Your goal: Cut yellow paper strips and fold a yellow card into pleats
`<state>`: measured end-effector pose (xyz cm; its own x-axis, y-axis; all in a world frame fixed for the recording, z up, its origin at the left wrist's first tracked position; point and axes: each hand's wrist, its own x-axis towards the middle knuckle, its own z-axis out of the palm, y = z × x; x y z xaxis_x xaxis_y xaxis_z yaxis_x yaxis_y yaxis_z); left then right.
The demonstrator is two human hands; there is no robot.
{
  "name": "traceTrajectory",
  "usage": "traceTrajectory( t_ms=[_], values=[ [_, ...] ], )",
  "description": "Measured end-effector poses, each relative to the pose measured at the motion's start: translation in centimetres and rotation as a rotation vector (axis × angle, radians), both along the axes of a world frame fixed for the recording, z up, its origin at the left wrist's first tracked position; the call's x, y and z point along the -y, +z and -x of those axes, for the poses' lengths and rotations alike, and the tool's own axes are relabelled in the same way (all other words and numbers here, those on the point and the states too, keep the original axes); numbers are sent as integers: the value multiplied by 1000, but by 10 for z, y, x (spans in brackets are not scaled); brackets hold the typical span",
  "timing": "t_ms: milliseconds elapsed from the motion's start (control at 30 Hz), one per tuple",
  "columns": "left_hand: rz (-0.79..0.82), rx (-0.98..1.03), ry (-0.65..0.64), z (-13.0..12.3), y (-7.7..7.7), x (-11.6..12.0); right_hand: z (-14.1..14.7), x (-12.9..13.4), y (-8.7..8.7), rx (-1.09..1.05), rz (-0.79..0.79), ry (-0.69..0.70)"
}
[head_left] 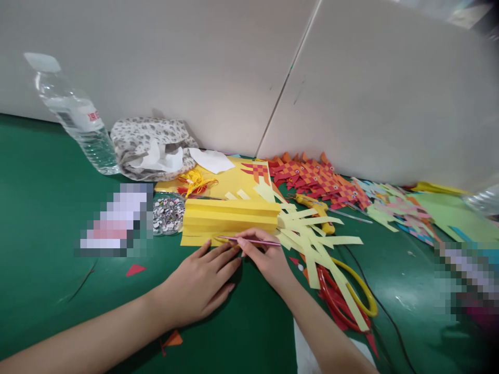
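A sheet of yellow paper [230,213] with crosswise folds lies on the green table. My left hand [205,278] rests palm down at its lower edge, fingers stretched out and the fingertips on the paper. My right hand [267,259] is closed in a pinch round a slim purple pointed tool [259,241]. The tool lies nearly level over the lower part of the sheet, its thin tip pointing left. Whether it is a pen, a blade or tweezers, I cannot make out. Pale yellow paper strips [312,234] lie in a loose heap just right of the sheet.
Red-handled scissors [323,296] lie under strips at the right, near a yellow glue gun [317,208]. Behind are woven red-orange paper fish [312,174]. Googly eyes [167,214], a blurred-out phone [117,218], a cloth pouch [152,140] and a water bottle [80,117] stand left.
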<state>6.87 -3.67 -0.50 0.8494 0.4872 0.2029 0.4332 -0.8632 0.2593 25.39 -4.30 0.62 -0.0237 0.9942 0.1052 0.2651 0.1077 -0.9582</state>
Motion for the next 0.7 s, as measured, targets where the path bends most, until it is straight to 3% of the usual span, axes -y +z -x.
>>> traceTrajectory(
  t_ms=[700],
  values=[
    [8,5,-5,0,-2,0,1,-3,-1,43,5,38]
  ],
)
